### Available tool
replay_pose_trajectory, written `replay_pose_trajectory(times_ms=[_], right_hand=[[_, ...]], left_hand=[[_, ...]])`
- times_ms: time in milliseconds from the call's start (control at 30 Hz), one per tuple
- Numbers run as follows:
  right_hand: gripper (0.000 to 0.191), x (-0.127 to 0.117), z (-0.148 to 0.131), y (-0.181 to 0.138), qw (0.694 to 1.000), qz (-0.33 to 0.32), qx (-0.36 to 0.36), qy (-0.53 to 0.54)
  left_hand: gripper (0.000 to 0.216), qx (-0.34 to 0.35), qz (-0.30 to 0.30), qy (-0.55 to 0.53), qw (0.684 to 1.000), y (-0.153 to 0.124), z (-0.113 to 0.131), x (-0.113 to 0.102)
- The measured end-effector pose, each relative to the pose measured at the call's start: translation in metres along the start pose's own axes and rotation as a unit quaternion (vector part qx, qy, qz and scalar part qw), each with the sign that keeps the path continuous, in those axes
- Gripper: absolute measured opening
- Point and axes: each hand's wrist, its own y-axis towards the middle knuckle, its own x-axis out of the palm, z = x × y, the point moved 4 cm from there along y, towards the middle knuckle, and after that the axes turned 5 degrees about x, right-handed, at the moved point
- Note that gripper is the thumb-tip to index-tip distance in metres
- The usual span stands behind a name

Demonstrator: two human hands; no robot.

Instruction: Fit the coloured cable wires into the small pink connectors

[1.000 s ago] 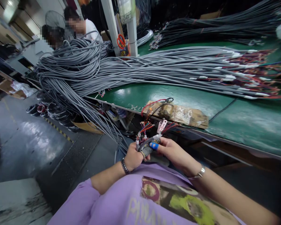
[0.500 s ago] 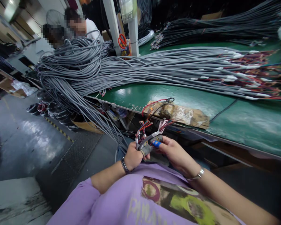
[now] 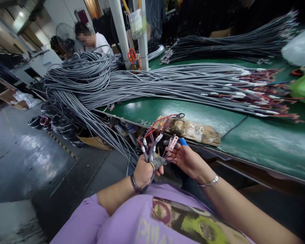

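Observation:
My left hand (image 3: 144,171) is closed around several grey cables (image 3: 150,154) with white wrapped ends and thin coloured wires (image 3: 152,134) fanning out above the fist. The thumb of that hand wears a grey finger cover. My right hand (image 3: 189,161) is just to the right, palm partly turned up. A small pink clip-like piece (image 3: 173,143) with holes in it sits between its grey-covered finger and its thumb, which has blue tape (image 3: 183,141) at the tip. Loose wire ends from the bunch reach the right hand's lower fingers; whether they touch is unclear.
Long grey cables (image 3: 152,79) lie across the green table (image 3: 266,142), looping over its left edge. A taped cardboard piece (image 3: 200,132) rests at the near edge. Behind are black cables (image 3: 226,45), a white post (image 3: 120,34) and a person (image 3: 100,42).
My right hand has moved away from the left and opened out somewhat, and the pink piece now shows plainly in it. The cable ends stand more spread above my left hand. The view has shifted slightly.

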Motion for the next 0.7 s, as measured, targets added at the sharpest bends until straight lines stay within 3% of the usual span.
replay_pose_trajectory(times_ms=[367,500,700], right_hand=[[0.023,0.003,-0.012,-0.001,0.996,-0.003,0.020,0.084],[0.026,0.006,-0.012,0.000,0.996,-0.002,0.037,0.082],[0.027,0.008,-0.012,0.004,0.995,-0.038,0.006,0.087]], left_hand=[[0.042,0.035,0.039,0.002,0.999,0.011,-0.008,0.009],[0.041,0.032,0.044,0.001,0.999,0.012,-0.008,0.009],[0.043,0.023,0.041,0.008,0.999,0.011,-0.002,0.011]])
